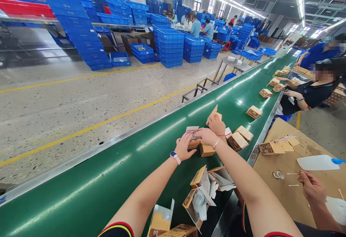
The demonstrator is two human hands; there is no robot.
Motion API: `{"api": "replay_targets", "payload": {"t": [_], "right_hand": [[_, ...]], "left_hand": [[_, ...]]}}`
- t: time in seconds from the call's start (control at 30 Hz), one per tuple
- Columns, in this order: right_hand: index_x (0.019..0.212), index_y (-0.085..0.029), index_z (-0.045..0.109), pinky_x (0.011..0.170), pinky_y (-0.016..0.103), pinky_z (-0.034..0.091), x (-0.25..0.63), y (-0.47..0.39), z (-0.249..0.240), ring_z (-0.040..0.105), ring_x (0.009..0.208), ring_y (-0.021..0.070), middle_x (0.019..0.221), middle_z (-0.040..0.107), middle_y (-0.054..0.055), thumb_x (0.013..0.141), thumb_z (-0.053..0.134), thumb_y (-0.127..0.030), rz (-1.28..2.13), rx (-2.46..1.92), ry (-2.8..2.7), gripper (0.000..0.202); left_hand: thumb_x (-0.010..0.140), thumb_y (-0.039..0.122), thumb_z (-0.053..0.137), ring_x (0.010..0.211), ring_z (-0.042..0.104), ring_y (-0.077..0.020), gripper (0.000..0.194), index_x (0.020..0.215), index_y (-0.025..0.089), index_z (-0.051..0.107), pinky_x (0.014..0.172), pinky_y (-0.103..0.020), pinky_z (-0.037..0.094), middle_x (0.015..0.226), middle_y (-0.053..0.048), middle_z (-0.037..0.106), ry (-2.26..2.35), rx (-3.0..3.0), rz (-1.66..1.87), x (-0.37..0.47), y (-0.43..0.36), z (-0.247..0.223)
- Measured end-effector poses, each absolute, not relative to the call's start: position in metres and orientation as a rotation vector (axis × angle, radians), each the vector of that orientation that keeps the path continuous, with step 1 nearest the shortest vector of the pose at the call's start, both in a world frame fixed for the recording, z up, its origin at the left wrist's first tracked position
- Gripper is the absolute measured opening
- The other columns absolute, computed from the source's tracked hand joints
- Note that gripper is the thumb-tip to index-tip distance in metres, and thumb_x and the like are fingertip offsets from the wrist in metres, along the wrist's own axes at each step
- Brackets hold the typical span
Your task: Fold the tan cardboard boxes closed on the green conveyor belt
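Observation:
On the green conveyor belt (pixel 108 172), my left hand (pixel 184 146) lies against the left side of a small open box (pixel 193 144), fingers on its top edge. My right hand (pixel 204 136) reaches over the same box from the right, its fingers at the opening; the box is held between both hands. Just right of it sits another tan box (pixel 207 151). Closer to me, open boxes with white and clear packing inside (pixel 199 202) lie on the belt, some flaps raised. Another person's hand (pixel 217 125) touches a box with a raised flap (pixel 213 114) behind my right hand.
Closed boxes (pixel 254 112) line the belt farther along, where co-workers (pixel 310 92) stand at the right. A cardboard-covered table (pixel 286 172) at right holds a white bottle (pixel 316 162) and flattened boxes. A hand (pixel 313 190) there holds a cotton swab. Blue crates (pixel 170 45) stand beyond the belt.

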State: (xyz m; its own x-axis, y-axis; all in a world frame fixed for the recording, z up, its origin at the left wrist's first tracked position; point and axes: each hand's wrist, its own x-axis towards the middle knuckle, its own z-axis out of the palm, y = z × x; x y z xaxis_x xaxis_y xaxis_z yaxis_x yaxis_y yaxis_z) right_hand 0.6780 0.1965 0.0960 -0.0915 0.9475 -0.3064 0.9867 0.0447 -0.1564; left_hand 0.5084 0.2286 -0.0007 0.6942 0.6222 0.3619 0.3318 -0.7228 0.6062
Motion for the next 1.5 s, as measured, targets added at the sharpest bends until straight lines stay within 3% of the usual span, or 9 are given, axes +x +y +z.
{"api": "replay_targets", "payload": {"t": [0.27,0.4,0.63,0.9,1.03,1.17,1.27,1.33,1.5], "right_hand": [[0.095,-0.031,0.068,0.070,0.027,0.044,0.664,0.195,0.115,0.064,0.087,0.0199,0.099,0.070,0.000,0.074,0.059,-0.014,-0.651,1.802,1.895,0.028],[0.094,-0.025,0.068,0.075,0.028,0.045,0.668,0.188,0.116,0.061,0.095,0.0226,0.102,0.069,0.004,0.083,0.055,-0.025,-0.482,1.975,1.888,0.017],[0.121,-0.020,0.055,0.087,0.035,0.044,0.677,0.175,0.100,0.053,0.114,0.0255,0.121,0.062,0.011,0.091,0.046,-0.038,-0.225,2.200,1.804,0.036],[0.136,-0.020,0.042,0.090,0.046,0.041,0.688,0.157,0.083,0.042,0.126,0.0291,0.147,0.036,0.010,0.094,0.038,-0.033,-0.018,2.093,1.977,0.044],[0.133,-0.024,0.047,0.088,0.039,0.042,0.696,0.158,0.084,0.046,0.122,0.0250,0.143,0.044,0.006,0.094,0.040,-0.030,-0.094,2.126,2.013,0.041],[0.105,-0.026,0.067,0.093,0.039,0.038,0.702,0.168,0.082,0.048,0.119,0.0258,0.115,0.066,0.006,0.090,0.049,-0.034,-0.343,2.259,1.917,0.025],[0.092,-0.022,0.070,0.089,0.034,0.040,0.703,0.179,0.076,0.056,0.107,0.0228,0.103,0.070,0.006,0.094,0.042,-0.039,-0.478,2.512,1.777,0.033],[0.096,-0.020,0.068,0.084,0.030,0.044,0.704,0.187,0.072,0.060,0.099,0.0194,0.104,0.068,0.007,0.096,0.033,-0.039,-0.489,2.617,1.684,0.039],[0.113,-0.016,0.058,0.085,0.037,0.049,0.712,0.198,0.068,0.059,0.099,0.0188,0.115,0.060,0.010,0.094,0.045,-0.040,-0.480,2.697,1.545,0.033]], "left_hand": [[0.074,0.041,0.063,0.116,0.048,-0.0334,0.036,0.107,0.025,0.063,0.094,-0.055,0.032,0.110,-0.009,0.067,0.588,2.638,0.240,0.530,0.257,0.048],[0.077,0.036,0.058,0.110,0.049,-0.0335,0.021,0.088,0.021,0.069,0.096,-0.057,0.029,0.098,-0.009,0.069,0.532,2.681,0.107,0.542,0.266,0.052],[0.080,0.037,0.055,0.108,0.052,-0.0301,0.020,0.092,0.028,0.067,0.099,-0.060,0.027,0.096,-0.005,0.069,0.463,2.610,0.137,0.556,0.281,0.043],[0.071,0.032,0.067,0.105,0.060,-0.0288,0.044,0.111,0.019,0.054,0.092,-0.041,0.047,0.111,-0.011,0.064,0.290,2.476,0.278,0.571,0.297,0.029],[0.069,0.029,0.069,0.099,0.063,-0.0261,0.045,0.110,0.020,0.054,0.087,-0.038,0.050,0.105,-0.009,0.065,0.204,2.408,0.319,0.580,0.300,0.028],[0.069,0.030,0.070,0.096,0.062,-0.0229,0.034,0.099,0.020,0.059,0.086,-0.037,0.050,0.101,-0.006,0.066,0.280,2.269,0.512,0.582,0.295,0.021],[0.077,0.027,0.060,0.103,0.058,-0.0223,0.009,0.082,0.021,0.063,0.095,-0.039,0.046,0.098,-0.005,0.068,0.528,2.128,0.696,0.585,0.288,0.009],[0.083,0.026,0.050,0.100,0.059,-0.0215,0.015,0.078,0.021,0.063,0.093,-0.040,0.046,0.092,-0.005,0.069,0.657,2.050,0.727,0.592,0.284,0.003],[0.080,0.029,0.055,0.077,0.063,-0.0184,0.029,0.108,0.018,0.053,0.076,-0.034,0.051,0.079,-0.002,0.065,0.868,1.851,0.668,0.620,0.284,0.004]]}}
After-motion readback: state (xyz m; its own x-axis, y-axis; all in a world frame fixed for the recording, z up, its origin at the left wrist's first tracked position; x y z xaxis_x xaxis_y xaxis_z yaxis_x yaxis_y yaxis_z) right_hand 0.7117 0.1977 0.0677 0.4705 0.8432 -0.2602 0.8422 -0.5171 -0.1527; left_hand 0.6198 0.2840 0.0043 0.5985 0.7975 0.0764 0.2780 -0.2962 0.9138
